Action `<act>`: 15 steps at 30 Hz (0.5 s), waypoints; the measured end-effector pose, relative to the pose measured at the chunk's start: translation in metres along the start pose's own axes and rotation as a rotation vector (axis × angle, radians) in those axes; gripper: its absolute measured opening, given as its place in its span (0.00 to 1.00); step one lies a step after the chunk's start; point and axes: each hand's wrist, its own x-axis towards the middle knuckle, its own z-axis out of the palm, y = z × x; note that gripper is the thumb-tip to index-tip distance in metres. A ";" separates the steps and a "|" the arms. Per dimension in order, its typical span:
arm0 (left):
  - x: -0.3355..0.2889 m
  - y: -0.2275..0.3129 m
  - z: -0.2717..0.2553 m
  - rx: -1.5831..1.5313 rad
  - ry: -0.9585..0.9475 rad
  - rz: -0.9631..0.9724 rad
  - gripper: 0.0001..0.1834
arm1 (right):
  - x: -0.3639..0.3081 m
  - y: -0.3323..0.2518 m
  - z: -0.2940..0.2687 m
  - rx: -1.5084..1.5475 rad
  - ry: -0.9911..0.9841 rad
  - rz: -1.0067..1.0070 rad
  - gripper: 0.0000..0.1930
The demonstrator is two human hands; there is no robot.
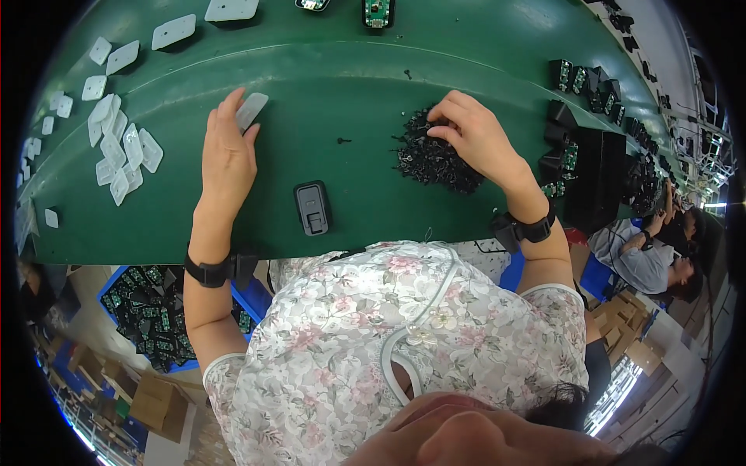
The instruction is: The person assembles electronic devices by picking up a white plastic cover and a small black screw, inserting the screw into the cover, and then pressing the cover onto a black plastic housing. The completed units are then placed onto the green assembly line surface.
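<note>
My left hand (228, 159) holds a frosted, translucent plastic cover (251, 110) between thumb and fingers, just above the green table. On the right, my right hand (480, 138) reaches into a heap of small black plastic parts (435, 165). Its thumb and forefinger come together in a pinch at the heap's upper edge; what lies between the fingertips is too small to make out. One loose black part (344, 140) rests on the table between my hands. Nearer to me lies a dark grey rectangular housing (312, 208), face up.
More frosted covers (116, 147) lie scattered at the left. Two housings with green circuit boards (378, 12) sit at the far edge. Black housings with boards (561, 128) and a black box (594, 179) stand right. A blue bin of boards (155, 311) is below left; people work at far right.
</note>
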 end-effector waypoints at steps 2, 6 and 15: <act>0.000 0.001 -0.014 0.056 -0.100 0.038 0.24 | -0.002 0.002 0.003 -0.010 0.019 -0.016 0.07; -0.009 -0.003 -0.030 -0.062 -0.223 -0.080 0.24 | 0.000 -0.007 0.000 -0.047 0.065 -0.026 0.09; -0.004 0.026 -0.023 -0.688 -0.252 -0.542 0.27 | 0.004 -0.009 -0.003 -0.047 0.122 0.037 0.10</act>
